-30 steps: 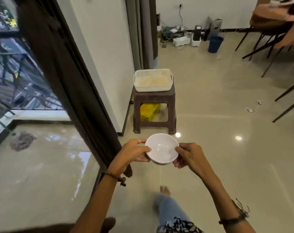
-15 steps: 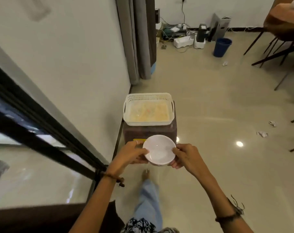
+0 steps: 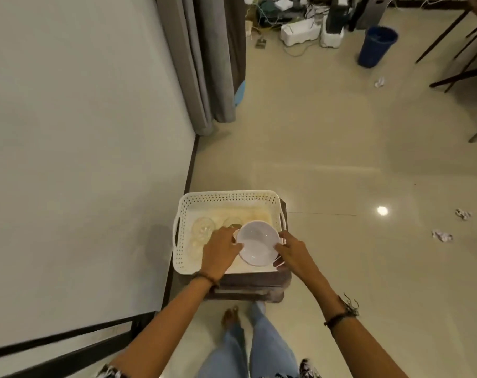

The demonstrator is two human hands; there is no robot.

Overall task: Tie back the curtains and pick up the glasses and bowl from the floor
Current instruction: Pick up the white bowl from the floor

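Head view. We look down on both forearms reaching forward from the near edge, each with a dark band at the wrist. The left hand (image 3: 221, 248) and the right hand (image 3: 292, 251) grip the white bowl (image 3: 257, 246) by opposite sides of its rim, fingers curled around the edge, the thumbs lying on the rim's upper face. The bowl is held upright, its hollow facing us, over the right half of the white perforated basket (image 3: 226, 199); we cannot tell whether its base touches the basket floor. The basket rests on a dark brown stool (image 3: 248, 287), which stands on the floor (image 3: 341, 159) just beside the wall (image 3: 81, 132) on the left.

In the left half of the basket we see clear glasses (image 3: 203, 226), faint and pale; their number is hard to make out, and the left hand covers part of one. The far fingers of both hands are hidden behind the bowl. Grey curtains (image 3: 204, 58) hang at the far end of the wall, cut off by the top edge. To the far right stands a blue bin (image 3: 376, 46); crumpled paper scraps (image 3: 441, 236) lie on the floor at right.
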